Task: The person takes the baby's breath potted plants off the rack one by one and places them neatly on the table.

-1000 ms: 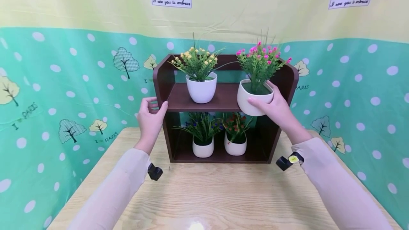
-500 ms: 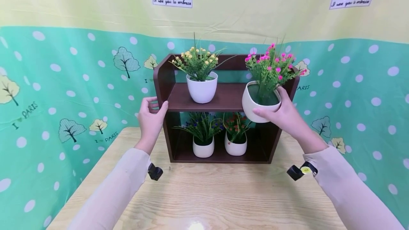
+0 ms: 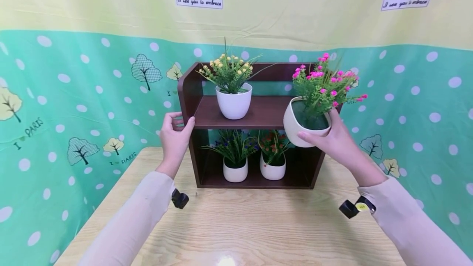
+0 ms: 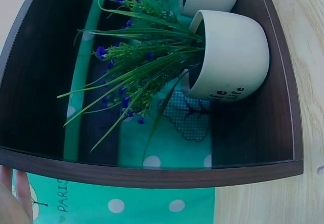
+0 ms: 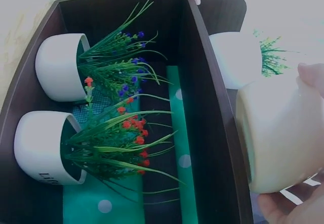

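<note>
In the head view my right hand point(image 3: 338, 141) grips a white flowerpot point(image 3: 304, 128) with pink flowers, thumb on its front and fingers behind. The pot tilts to the right and overlaps the front edge of the upper shelf at its right end. My left hand point(image 3: 176, 136) holds the left side panel of the dark brown shelf unit point(image 3: 186, 93), thumb on the front edge at upper-shelf height. A white pot with yellow flowers point(image 3: 233, 104) stands upright on the upper shelf. In the right wrist view the underside of the held pot point(image 5: 283, 133) shows beside the shelf board.
On the lower shelf stand a pot with blue-purple flowers point(image 3: 235, 173) and a pot with red flowers point(image 3: 272, 170). The unit stands on a light wooden table point(image 3: 244, 221). A green and yellow printed curtain point(image 3: 111, 73) hangs behind and at both sides.
My right hand has moved right, a little down and toward me with the pink-flowered pot, which now leans further right. My left hand stays on the side panel.
</note>
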The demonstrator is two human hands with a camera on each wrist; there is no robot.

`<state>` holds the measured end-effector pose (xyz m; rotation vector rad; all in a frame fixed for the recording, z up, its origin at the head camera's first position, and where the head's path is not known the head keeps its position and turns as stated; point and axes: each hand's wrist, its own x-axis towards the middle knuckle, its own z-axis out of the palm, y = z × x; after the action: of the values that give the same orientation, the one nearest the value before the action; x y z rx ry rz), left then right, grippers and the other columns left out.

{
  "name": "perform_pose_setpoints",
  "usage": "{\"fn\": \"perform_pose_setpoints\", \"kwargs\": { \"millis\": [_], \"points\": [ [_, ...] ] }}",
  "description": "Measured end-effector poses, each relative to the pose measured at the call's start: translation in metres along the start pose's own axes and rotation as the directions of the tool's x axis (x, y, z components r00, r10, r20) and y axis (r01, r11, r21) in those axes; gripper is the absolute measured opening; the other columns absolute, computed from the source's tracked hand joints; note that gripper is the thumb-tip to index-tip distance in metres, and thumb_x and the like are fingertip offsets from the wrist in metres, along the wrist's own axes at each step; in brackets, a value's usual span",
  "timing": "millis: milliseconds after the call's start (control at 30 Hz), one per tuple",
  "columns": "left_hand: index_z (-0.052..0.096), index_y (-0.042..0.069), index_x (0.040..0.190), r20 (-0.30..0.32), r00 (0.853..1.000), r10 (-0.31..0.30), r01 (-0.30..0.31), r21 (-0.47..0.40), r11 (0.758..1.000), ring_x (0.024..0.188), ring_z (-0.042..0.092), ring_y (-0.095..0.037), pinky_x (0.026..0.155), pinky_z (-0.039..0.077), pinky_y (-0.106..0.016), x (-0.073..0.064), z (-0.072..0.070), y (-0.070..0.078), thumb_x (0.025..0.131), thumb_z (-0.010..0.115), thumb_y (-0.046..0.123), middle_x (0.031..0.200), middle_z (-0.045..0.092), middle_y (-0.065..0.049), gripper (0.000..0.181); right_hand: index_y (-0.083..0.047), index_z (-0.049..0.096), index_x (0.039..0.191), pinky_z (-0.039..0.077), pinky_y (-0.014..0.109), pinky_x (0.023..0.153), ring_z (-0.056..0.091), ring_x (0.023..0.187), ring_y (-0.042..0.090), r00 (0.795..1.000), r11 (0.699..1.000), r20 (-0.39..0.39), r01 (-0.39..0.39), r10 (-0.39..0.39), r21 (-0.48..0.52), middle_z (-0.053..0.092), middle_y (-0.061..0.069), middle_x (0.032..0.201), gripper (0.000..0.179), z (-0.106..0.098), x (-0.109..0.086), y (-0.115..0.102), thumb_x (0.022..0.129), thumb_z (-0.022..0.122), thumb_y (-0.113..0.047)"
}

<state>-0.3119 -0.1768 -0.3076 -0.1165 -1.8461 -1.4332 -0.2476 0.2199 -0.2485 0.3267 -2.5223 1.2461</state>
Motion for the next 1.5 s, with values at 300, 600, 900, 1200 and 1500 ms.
{"fn": "perform_pose_setpoints", "kwargs": {
  "millis": [300, 600, 900, 1200, 1500],
  "points": [
    [0.054, 0.019, 0.109, -0.004, 1.0, 0.004, -0.004, 0.002, 1.0, 0.078, 0.058, -0.015, 0.062, 0.052, -0.026, -0.001, -0.002, 0.001, 0.078, 0.069, 0.041, 0.092, 0.059, -0.001, 0.041, -0.026, 0.004, 0.146, 0.029, 0.06, 0.092, 0.021, 0.132, 0.027, 1.0, 1.0, -0.011, 0.005, -0.005, -0.027, 0.016, 0.005, 0.149, 0.099, -0.014, -0.019, 0.009, 0.076, 0.071, -0.043],
    [0.053, 0.018, 0.109, 0.006, 1.0, 0.004, -0.004, 0.0, 1.0, 0.078, 0.058, -0.015, 0.063, 0.052, -0.026, -0.001, -0.001, 0.001, 0.078, 0.068, 0.042, 0.092, 0.058, -0.001, 0.042, -0.014, 0.012, 0.146, 0.036, 0.056, 0.081, 0.034, 0.119, 0.036, 0.999, 0.993, -0.042, -0.008, 0.003, -0.119, 0.03, 0.019, 0.14, 0.095, -0.029, -0.039, 0.021, 0.076, 0.072, -0.04],
    [0.054, 0.018, 0.109, 0.0, 1.0, 0.012, -0.012, 0.009, 1.0, 0.079, 0.057, -0.013, 0.063, 0.052, -0.027, 0.001, 0.0, 0.001, 0.079, 0.068, 0.041, 0.093, 0.06, 0.001, 0.04, -0.019, 0.011, 0.146, 0.034, 0.051, 0.081, 0.035, 0.117, 0.032, 0.999, 0.995, -0.049, 0.002, -0.007, -0.104, 0.031, 0.016, 0.141, 0.091, -0.04, -0.05, 0.043, 0.079, 0.072, -0.031],
    [0.054, 0.018, 0.108, -0.002, 1.0, 0.019, -0.019, 0.0, 1.0, 0.078, 0.058, -0.014, 0.063, 0.052, -0.027, 0.001, 0.002, 0.001, 0.078, 0.069, 0.04, 0.091, 0.059, 0.001, 0.04, -0.018, 0.003, 0.147, 0.028, 0.067, 0.083, 0.023, 0.125, 0.048, 0.999, 0.987, -0.02, -0.047, 0.044, -0.153, 0.018, 0.025, 0.145, 0.096, -0.051, -0.063, 0.068, 0.08, 0.07, -0.033],
    [0.053, 0.013, 0.109, 0.0, 1.0, 0.007, -0.007, -0.008, 1.0, 0.078, 0.058, -0.017, 0.062, 0.051, -0.025, -0.002, 0.0, 0.009, 0.08, 0.069, 0.034, 0.091, 0.058, -0.003, 0.039, -0.012, -0.001, 0.147, 0.019, 0.071, 0.086, 0.014, 0.126, 0.053, 0.996, 0.981, 0.01, -0.081, 0.084, -0.174, 0.013, 0.031, 0.143, 0.097, -0.056, -0.082, 0.101, 0.082, 0.067, -0.034]
  ]
}}
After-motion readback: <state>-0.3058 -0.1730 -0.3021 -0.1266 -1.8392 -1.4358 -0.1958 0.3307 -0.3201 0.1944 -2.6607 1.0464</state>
